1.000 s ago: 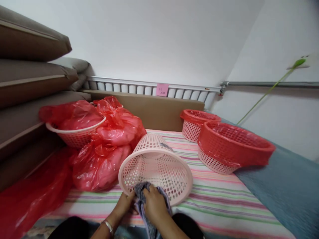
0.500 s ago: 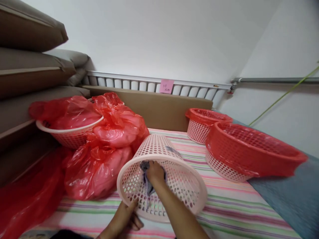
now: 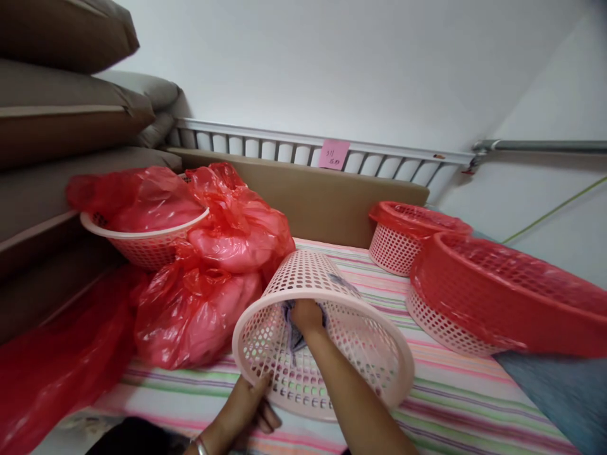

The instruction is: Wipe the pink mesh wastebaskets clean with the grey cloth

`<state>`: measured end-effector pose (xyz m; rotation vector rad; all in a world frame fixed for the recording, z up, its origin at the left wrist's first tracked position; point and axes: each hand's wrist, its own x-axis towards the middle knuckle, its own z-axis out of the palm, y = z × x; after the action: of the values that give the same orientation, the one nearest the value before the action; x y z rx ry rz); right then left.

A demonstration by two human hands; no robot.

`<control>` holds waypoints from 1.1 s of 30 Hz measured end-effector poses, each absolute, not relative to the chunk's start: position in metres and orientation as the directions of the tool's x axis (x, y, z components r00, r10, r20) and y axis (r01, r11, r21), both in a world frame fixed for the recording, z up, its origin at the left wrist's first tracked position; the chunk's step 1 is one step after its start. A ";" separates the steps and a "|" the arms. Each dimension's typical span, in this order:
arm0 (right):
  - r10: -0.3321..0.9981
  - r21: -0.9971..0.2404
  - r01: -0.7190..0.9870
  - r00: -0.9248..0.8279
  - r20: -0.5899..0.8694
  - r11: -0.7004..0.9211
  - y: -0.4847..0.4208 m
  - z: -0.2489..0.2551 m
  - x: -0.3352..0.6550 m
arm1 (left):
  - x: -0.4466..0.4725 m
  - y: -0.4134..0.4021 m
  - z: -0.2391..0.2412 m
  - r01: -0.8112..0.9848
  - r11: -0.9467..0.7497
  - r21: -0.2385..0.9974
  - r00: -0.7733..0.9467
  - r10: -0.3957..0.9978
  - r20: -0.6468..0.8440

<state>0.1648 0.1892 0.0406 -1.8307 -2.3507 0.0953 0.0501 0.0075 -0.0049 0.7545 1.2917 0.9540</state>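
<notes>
A pale pink perforated plastic basket [image 3: 303,275] lies on its side on striped cloth, its mouth facing me. My right hand [image 3: 307,316] reaches inside, closed on a grey-purple cloth [image 3: 294,335] pressed toward the basket's upper inner wall. Part of the cloth shows through the holes on the outer right side. My left hand [image 3: 251,401] grips the basket's lower left rim, thumb at the edge and fingers underneath.
Red plastic bags [image 3: 203,316] and a bagged basket [image 3: 142,235] sit at left beside stacked cushions [image 3: 61,107]. Two baskets lined with red bags, a small one [image 3: 396,249] and a large one [image 3: 441,316], stand at right. A radiator [image 3: 284,151] runs along the wall.
My right hand has moved deeper into the basket with the cloth, now partly behind the upper rim. The left hand keeps its hold on the rim. The whole view has shifted slightly.
</notes>
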 end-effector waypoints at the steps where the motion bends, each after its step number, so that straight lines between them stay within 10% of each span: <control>1: 0.969 -0.134 0.961 -0.230 0.089 0.240 0.179 0.041 0.164 | 0.050 0.007 -0.005 -0.148 0.436 0.888 0.007 0.898 -0.440; 33: 0.929 -0.163 0.916 -0.351 0.120 0.367 0.025 0.036 0.176 | 0.045 0.003 0.010 -0.144 0.357 0.923 -0.068 0.927 -0.369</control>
<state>0.1757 0.0254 0.0358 -1.6645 -2.4329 0.1001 0.0449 0.0033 0.0101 0.7938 1.3348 1.0533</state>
